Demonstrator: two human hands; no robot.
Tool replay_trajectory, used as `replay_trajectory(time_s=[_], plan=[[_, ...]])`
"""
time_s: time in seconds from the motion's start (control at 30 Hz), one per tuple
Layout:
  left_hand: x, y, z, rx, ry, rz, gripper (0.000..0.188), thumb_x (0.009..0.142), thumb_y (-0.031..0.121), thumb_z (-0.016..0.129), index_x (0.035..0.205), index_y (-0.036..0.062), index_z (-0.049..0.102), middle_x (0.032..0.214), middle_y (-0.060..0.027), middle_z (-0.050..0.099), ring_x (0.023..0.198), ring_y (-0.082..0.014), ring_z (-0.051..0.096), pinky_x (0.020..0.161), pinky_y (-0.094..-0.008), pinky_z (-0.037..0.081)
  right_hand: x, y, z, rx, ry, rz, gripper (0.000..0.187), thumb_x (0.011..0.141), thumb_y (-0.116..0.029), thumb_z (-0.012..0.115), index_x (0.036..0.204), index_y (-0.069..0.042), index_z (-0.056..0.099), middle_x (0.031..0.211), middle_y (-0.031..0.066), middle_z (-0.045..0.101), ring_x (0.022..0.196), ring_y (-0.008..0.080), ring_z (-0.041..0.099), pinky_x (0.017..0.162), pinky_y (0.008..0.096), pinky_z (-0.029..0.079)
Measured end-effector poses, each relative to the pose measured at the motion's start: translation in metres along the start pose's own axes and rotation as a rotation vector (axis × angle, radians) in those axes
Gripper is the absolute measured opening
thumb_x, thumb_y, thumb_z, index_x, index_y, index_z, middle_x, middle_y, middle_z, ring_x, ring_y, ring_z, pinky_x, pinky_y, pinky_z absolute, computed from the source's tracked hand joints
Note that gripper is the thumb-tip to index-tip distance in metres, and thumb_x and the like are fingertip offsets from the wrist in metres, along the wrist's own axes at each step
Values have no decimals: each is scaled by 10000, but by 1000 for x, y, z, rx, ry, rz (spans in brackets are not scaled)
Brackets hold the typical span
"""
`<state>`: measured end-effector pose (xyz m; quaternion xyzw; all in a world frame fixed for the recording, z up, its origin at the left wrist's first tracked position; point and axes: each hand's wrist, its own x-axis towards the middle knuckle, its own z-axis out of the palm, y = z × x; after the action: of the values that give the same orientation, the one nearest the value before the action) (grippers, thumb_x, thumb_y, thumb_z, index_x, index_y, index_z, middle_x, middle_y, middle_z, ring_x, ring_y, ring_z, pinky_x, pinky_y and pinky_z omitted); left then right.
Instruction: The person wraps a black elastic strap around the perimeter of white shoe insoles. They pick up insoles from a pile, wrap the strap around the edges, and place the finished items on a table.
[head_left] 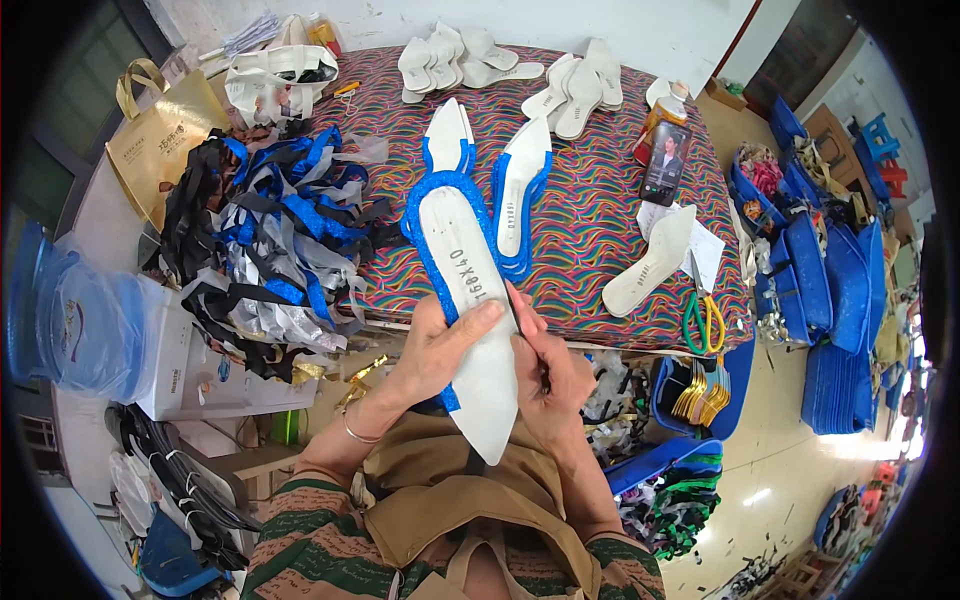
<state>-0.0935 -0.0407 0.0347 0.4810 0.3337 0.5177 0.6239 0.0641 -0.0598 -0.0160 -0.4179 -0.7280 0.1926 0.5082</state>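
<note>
I find the blue-edged white insole [465, 250] over the near edge of the surface [590, 190]. The left hand [440, 350] grips it, thumb uppermost; I cannot tell what the right hand [552, 368], curled at its right side, grips. Scissors [702, 293] lie at the surface's near-right corner.

A flat white sole [487, 350], edged with glittery blue strip [412, 222] around its rounded far end, slants slightly, bare point near.
</note>
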Motion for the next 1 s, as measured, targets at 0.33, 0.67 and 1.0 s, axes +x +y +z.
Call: replay_trajectory(time_s=[0.33, 0.67, 1.0], plan=[[-4, -14, -3, -77, -49, 43, 89, 921, 43, 599, 996, 1, 576, 817, -74, 629, 817, -181, 634, 814, -352, 510, 21, -10, -32, 59, 166, 85, 120, 800, 63, 620, 903, 53, 682, 755, 70, 650, 635, 122, 611, 565, 290, 466], [-13, -29, 2, 16, -21, -25, 192, 851, 30, 701, 1029, 8, 632, 851, -60, 687, 781, -110, 657, 677, -260, 524, 54, -3, -22, 680, -307, 424, 53, 846, 12, 653, 897, -2, 657, 753, 6, 551, 570, 62, 536, 453, 222, 366], [9, 22, -8, 38, 93, -58, 82, 864, 32, 663, 922, -27, 661, 859, -118, 709, 799, -143, 677, 711, -274, 543, 9, 34, -21, 667, -445, 518, 422, 816, -24, 642, 1231, 22, 582, 1079, 50, 657, 963, 131, 606, 816, 283, 493]])
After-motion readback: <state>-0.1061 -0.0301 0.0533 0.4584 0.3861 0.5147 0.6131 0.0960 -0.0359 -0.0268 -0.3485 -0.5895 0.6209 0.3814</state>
